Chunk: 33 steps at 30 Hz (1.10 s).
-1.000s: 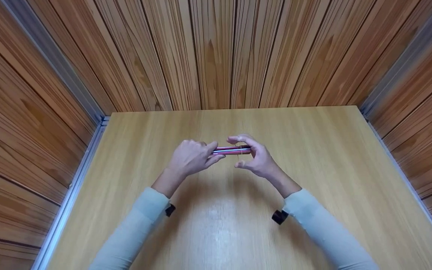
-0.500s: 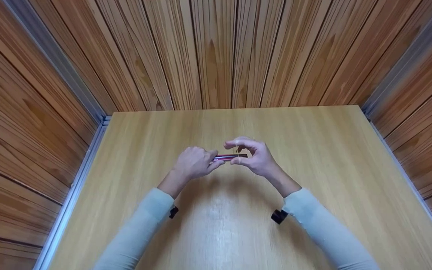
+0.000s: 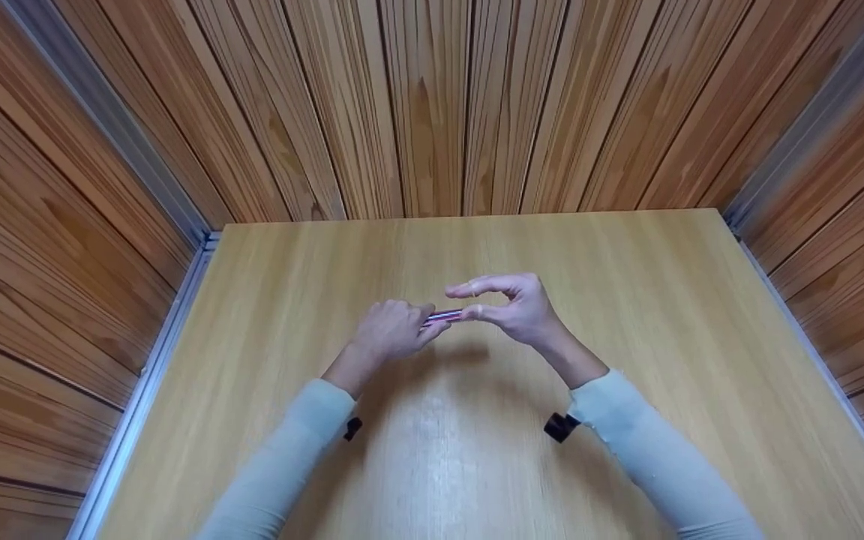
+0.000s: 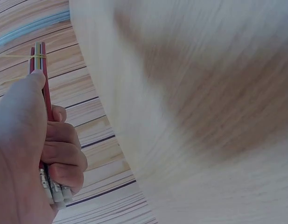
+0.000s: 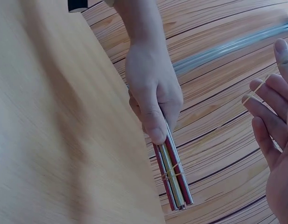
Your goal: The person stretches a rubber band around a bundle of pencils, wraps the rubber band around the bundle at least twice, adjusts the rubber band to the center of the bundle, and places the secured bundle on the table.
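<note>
My left hand [image 3: 394,330] grips a bundle of pencils [image 4: 45,95] above the table, fingers curled round it. Their metal ferrules and whitish erasers [image 4: 55,191] stick out below that hand in the left wrist view, and the flat, unsharpened ends point toward my right hand [image 3: 528,313]. A thin yellowish rubber band [image 5: 172,175] lies round the pencils near those ends. From there it stretches across to the right fingers [image 5: 270,109], which stand spread and only slightly bent inside its loop. The middle of the bundle is hidden by the left hand.
The wooden table [image 3: 447,465] reaches back to a plank wall [image 3: 432,112]. Plank walls also rise on both sides, with metal rails [image 3: 139,360] along the table's edges. A small black camera [image 3: 561,427] sits at the right cuff.
The left hand has shifted slightly right and toward me with the pencils. The right hand has drawn back from around their ends, with the rubber band stretched between.
</note>
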Each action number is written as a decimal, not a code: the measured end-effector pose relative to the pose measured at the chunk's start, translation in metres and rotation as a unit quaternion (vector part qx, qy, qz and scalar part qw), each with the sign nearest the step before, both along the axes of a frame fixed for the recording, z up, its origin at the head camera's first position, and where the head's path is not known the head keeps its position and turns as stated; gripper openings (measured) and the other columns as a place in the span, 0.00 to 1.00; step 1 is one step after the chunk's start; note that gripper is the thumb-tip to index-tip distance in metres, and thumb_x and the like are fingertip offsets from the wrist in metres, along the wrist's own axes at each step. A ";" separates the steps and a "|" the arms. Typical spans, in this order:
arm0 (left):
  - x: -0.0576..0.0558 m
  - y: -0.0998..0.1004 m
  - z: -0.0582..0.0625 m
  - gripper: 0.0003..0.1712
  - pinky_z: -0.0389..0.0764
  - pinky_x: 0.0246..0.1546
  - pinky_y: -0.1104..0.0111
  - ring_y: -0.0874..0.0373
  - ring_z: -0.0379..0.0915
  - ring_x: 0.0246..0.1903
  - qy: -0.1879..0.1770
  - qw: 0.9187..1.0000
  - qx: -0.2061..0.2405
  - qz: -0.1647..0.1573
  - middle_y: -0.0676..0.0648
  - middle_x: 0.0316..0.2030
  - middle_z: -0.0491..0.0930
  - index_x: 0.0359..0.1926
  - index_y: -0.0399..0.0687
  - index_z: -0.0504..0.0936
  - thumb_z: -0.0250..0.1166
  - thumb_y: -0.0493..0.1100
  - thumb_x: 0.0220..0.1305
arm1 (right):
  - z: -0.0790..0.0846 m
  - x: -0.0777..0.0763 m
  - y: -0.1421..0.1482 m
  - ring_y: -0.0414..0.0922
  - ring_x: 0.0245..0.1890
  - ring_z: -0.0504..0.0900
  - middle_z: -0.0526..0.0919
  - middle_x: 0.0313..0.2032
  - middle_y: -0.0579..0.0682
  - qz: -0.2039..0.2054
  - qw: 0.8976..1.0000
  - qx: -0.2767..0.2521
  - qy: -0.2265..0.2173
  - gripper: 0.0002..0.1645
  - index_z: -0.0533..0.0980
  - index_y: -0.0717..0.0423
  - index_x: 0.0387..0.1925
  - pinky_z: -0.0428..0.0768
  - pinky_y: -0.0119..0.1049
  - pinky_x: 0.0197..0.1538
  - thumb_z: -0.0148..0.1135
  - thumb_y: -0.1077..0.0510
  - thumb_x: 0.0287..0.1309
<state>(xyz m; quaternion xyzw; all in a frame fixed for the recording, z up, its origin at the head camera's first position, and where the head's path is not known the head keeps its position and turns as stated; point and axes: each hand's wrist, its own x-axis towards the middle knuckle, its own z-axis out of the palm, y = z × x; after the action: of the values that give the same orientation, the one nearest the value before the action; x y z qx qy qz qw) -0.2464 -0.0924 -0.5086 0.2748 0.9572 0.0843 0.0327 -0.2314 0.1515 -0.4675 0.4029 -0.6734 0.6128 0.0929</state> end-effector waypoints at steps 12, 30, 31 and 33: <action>-0.019 -0.020 0.009 0.35 0.65 0.28 0.65 0.55 0.65 0.24 -0.010 0.994 0.037 0.106 0.51 0.25 0.68 0.57 0.45 0.87 0.51 0.70 0.87 | -0.007 0.005 -0.003 0.43 0.59 0.95 0.96 0.47 0.61 0.050 0.997 -0.041 0.042 0.15 0.91 0.73 0.42 0.88 0.37 0.66 0.83 0.62 0.60; -0.017 -0.023 0.022 0.28 0.63 0.27 0.66 0.58 0.61 0.24 -0.094 0.951 0.241 0.169 0.53 0.26 0.67 0.40 0.51 0.80 0.53 0.67 0.88 | -0.024 0.018 -0.013 0.37 0.85 0.70 0.72 0.81 0.43 -0.021 0.997 -0.041 0.054 0.47 0.75 0.73 0.74 0.70 0.34 0.84 0.74 0.41 0.69; -0.016 -0.021 0.022 0.28 0.63 0.27 0.66 0.58 0.62 0.24 -0.092 0.947 0.253 0.175 0.53 0.26 0.67 0.41 0.52 0.80 0.53 0.67 0.88 | -0.024 0.018 -0.013 0.36 0.86 0.68 0.71 0.82 0.41 -0.030 0.997 -0.045 0.048 0.51 0.73 0.75 0.74 0.69 0.33 0.84 0.73 0.40 0.69; -0.014 -0.017 0.023 0.27 0.63 0.27 0.66 0.58 0.62 0.24 -0.078 0.942 0.269 0.186 0.54 0.26 0.67 0.40 0.52 0.80 0.54 0.67 0.88 | -0.025 0.019 -0.015 0.35 0.86 0.66 0.69 0.84 0.39 -0.046 0.997 -0.056 0.034 0.55 0.69 0.79 0.75 0.70 0.31 0.84 0.72 0.37 0.69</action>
<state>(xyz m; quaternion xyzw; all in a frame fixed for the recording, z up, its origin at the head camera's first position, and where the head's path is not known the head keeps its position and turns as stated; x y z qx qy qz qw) -0.2606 -0.1092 -0.4856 0.0832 0.9273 0.3645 0.0156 -0.2128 0.1368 -0.4923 0.3863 -0.6522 0.6309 0.1658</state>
